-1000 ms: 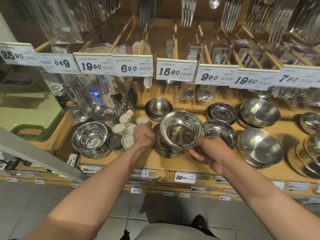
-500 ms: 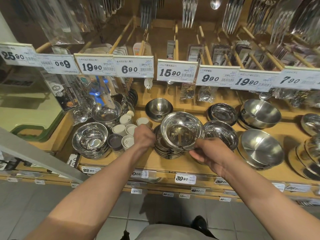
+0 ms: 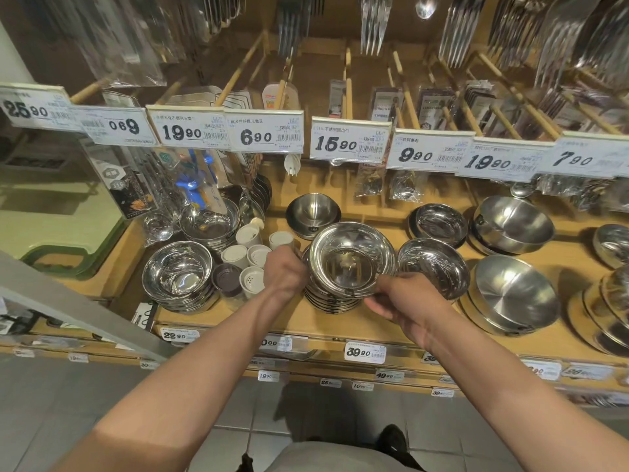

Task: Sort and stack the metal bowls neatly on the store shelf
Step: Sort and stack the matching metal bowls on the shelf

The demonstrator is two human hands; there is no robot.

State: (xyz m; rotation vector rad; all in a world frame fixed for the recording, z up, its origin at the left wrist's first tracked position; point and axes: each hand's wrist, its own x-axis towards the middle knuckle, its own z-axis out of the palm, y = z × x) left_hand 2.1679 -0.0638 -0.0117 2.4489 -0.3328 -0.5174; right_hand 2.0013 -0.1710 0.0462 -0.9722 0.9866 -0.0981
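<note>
We have the top bowl (image 3: 352, 258) in a two-handed grip. Our right hand (image 3: 403, 303) pinches the near rim, fingers curled under the lip, and our left hand (image 3: 284, 272) closes round the far-left edge, knuckles up. We can't see the left fingertips, so exactly how they meet the rim we can't tell. The bowl sits tilted toward us, its mouth facing the camera, just above the stack (image 3: 332, 296) of matching bowls on the store shelf (image 3: 381, 327). We judge two hands on opposite rims are there to square it up, so it drops level into the nest instead of riding up on one side.

The bowl itself is polished steel, wide flat rim, shallow round well, bright with reflections of the racks overhead. Below it we count several rims, tightly nested, dark lines between them.

Outward now: another shiny bowl (image 3: 434, 267) stands just beside the stack on the right, touching or nearly so. Left, a deeper stack of bowls (image 3: 178, 275) sits well apart, with small white shakers (image 3: 252, 264) between. Behind, a single dark-based bowl (image 3: 313, 214). Far right, brushed steel bowls (image 3: 514, 296) lean on their sides. Price tags (image 3: 350, 143) hang in a row above.
</note>
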